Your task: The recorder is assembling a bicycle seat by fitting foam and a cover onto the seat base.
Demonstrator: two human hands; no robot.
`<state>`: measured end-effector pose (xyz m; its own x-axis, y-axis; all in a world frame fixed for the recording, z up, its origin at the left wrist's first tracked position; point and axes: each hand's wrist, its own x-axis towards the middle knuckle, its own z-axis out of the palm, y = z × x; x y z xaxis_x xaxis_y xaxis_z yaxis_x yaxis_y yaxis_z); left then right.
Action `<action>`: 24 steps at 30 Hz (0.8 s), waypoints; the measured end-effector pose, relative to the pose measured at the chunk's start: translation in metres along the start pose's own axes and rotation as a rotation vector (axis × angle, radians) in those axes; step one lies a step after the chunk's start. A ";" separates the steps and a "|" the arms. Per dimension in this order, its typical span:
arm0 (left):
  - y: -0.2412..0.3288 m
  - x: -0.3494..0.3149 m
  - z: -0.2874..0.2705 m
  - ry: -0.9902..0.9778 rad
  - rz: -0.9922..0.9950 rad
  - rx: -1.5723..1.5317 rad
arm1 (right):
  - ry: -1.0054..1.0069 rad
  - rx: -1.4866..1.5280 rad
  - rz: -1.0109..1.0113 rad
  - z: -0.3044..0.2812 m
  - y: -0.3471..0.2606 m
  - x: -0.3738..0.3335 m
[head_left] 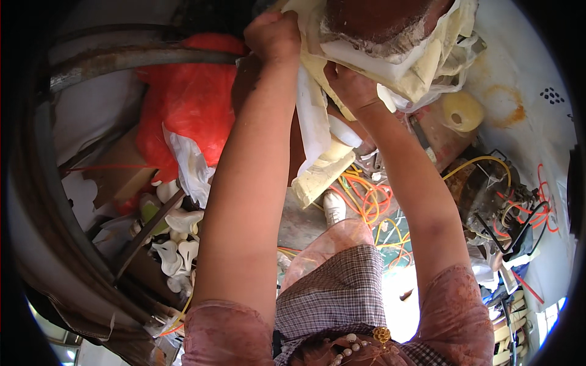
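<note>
Both my arms reach up to a bulky bundle of cream and white foam-like sheets (pixel 421 73) at the top of the view. A dark brown piece (pixel 381 21) with a frayed, dusty edge lies on the bundle. My left hand (pixel 273 35) is closed in a fist at the bundle's left edge, against a cream sheet; its fingertips are hidden. Lower and to the right, my right hand (pixel 352 86) has its fingers curled on the hanging edge of the cream sheet, under the bundle. White sheet material (pixel 312 122) hangs down between my forearms.
A red plastic bag (pixel 189 110) bulges at left, beneath a rusty metal bar (pixel 140 59). White moulded pieces (pixel 174 253) are heaped below it. Yellow and orange cords (pixel 369 198) tangle on the floor near a white shoe (pixel 334 207). A dirty motor-like machine (pixel 482 186) and yellow roll (pixel 462 112) stand right.
</note>
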<state>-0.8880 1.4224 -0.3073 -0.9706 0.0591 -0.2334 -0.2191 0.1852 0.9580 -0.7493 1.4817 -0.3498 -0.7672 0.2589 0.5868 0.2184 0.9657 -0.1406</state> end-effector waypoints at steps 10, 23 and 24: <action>-0.012 -0.004 0.003 0.280 0.473 0.306 | -0.625 0.138 -0.429 -0.255 -0.050 0.152; -0.005 -0.015 -0.003 0.215 0.441 0.092 | -1.148 0.120 -0.547 -0.009 -0.011 0.227; -0.005 -0.016 -0.002 0.217 0.435 0.091 | -1.116 0.152 -0.565 -0.008 -0.009 0.226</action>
<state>-0.8719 1.4188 -0.3085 -0.9707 -0.0534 0.2344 0.2114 0.2746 0.9380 -0.9197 1.5316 -0.2095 -0.8378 -0.3855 -0.3868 -0.3203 0.9205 -0.2237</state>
